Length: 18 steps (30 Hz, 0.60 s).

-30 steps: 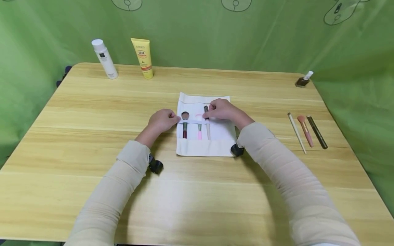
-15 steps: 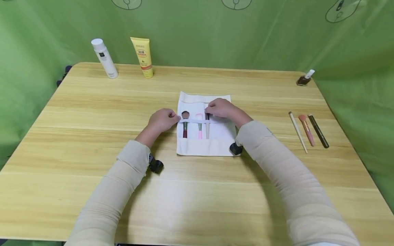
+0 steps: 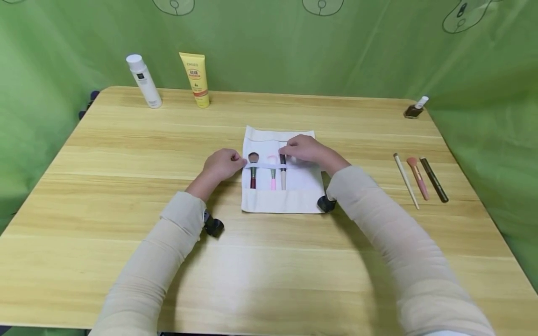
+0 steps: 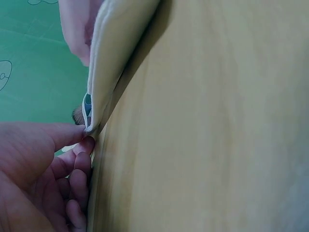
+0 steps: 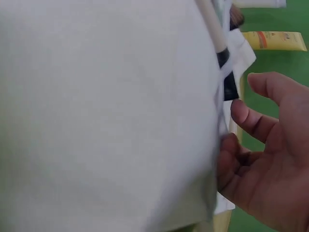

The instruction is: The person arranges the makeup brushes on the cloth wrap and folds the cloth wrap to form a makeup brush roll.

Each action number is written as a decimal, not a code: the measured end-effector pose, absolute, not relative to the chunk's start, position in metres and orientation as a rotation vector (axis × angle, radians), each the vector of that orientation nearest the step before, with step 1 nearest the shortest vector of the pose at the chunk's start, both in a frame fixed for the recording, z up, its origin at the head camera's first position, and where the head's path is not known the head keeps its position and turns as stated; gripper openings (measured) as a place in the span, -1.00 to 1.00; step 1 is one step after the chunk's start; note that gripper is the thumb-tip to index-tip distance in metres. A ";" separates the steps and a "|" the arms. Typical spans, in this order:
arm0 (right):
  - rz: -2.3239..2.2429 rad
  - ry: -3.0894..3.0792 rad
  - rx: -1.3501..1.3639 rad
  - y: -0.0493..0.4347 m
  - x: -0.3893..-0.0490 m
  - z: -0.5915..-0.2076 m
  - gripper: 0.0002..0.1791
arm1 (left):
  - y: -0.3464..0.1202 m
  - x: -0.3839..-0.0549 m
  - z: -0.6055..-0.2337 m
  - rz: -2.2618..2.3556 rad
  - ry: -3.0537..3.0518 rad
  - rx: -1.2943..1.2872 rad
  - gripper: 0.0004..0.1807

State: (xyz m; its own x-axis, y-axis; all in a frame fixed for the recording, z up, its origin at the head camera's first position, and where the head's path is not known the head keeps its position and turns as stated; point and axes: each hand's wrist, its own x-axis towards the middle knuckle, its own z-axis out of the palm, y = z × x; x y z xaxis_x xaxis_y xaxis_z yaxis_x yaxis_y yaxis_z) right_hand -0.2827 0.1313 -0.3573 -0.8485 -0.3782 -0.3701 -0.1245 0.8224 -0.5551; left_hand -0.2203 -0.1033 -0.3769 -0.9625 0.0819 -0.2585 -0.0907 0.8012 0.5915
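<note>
A white cloth brush roll (image 3: 281, 201) lies unrolled in the middle of the table. My left hand (image 3: 221, 164) pinches its left edge, by the end of the white elastic strap (image 3: 263, 165). Under the strap are a dark-red-handled makeup brush (image 3: 253, 171), a pink brush (image 3: 272, 173) and a makeup brush with a black upper part and pale handle (image 3: 283, 179). At the black end of this last brush is my right hand (image 3: 304, 148). In the right wrist view its index fingertip is right at that end, the thumb stands apart, and the other fingers rest against the cloth.
To the right lie a thin white brush (image 3: 406, 181), a pink brush with a coral head (image 3: 417, 178) and a dark pen-like stick (image 3: 434, 179). Along the back stand a white bottle (image 3: 145, 81), a yellow tube (image 3: 195, 80) and a nail polish bottle (image 3: 415, 108).
The black-topped brush has slid down and straightened under the strap. My right fingers have moved up to its top end, and the thumb is off it. The left hand has stayed in place.
</note>
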 end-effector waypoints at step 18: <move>-0.695 2.891 -0.435 0.249 -0.246 -0.332 -0.70 | -0.102 -0.219 -0.377 0.905 2.711 0.000 -0.69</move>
